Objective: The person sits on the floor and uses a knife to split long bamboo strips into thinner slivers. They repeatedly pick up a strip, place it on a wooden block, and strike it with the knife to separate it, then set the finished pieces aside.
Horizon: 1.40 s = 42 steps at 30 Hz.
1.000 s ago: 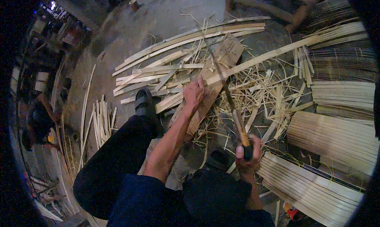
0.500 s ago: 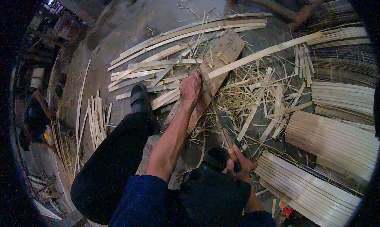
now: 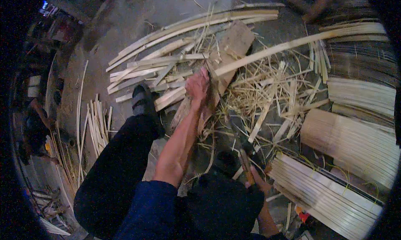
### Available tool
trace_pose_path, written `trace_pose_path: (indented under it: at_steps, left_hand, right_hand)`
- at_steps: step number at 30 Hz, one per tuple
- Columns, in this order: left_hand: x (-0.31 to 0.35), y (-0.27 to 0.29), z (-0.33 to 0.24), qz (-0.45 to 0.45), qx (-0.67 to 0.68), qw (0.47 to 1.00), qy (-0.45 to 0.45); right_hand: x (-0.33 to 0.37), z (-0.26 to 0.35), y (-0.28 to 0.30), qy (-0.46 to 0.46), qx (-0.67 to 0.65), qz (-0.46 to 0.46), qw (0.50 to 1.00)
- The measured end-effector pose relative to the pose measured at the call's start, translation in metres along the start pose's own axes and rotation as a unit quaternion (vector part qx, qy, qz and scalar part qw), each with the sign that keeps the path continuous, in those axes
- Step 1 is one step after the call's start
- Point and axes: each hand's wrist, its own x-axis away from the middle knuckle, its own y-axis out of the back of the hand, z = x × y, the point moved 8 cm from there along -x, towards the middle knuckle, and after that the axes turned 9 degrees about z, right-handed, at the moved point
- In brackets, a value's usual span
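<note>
Left hand (image 3: 197, 87): my fingers hold strip (image 3: 250, 60) beside blade (image 3: 234, 129)
Right hand (image 3: 260, 184): gripping handle (image 3: 249, 176)
Board (image 3: 237, 37) edge: scraps (image 3: 271, 87) crowding right

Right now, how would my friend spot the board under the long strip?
Find the messy heap of thin scraps, just right of the picture's middle. Immediately left of it, a board slants beneath the left hand and a long strip. It is browner and much wider than the pale strips nearby.

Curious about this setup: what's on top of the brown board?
A long pale strip lies across the board, the left hand over it; the surface beneath both is covered.
</note>
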Motion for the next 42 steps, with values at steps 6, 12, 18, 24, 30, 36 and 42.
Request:
trace_pose_path:
  at_steps: [6, 12, 18, 24, 30, 36, 42]
  left_hand:
    - [0.005, -0.016, 0.001, 0.056, -0.015, 0.998, 0.030]
    - [0.006, -0.017, 0.030, -0.010, 0.054, 0.998, 0.030]
    - [0.002, -0.009, 0.004, 0.078, 0.025, 0.994, 0.065]
    - [0.014, 0.008, -0.015, 0.077, 0.118, 0.990, 0.018]
    - [-0.014, 0.033, -0.022, 0.019, 0.019, 0.999, -0.040]
    - [0.000, -0.012, -0.126, 0.230, -0.083, 0.939, -0.240]
    - [-0.021, -0.056, -0.118, 0.210, 0.021, 0.926, -0.312]
  right_hand:
    - [-0.082, 0.070, -0.051, 0.273, 0.362, -0.059, 0.889]
    - [-0.022, 0.032, -0.021, 0.173, 0.239, 0.027, 0.955]
    - [-0.080, 0.061, -0.040, 0.235, 0.292, -0.061, 0.925]
    - [-0.092, 0.078, -0.035, 0.256, 0.279, -0.093, 0.921]
    - [-0.001, 0.051, 0.057, 0.223, 0.103, -0.209, 0.947]
    - [0.024, 0.074, 0.097, 0.310, 0.357, -0.402, 0.784]
    - [-0.009, 0.017, 0.102, 0.095, 0.349, -0.268, 0.893]
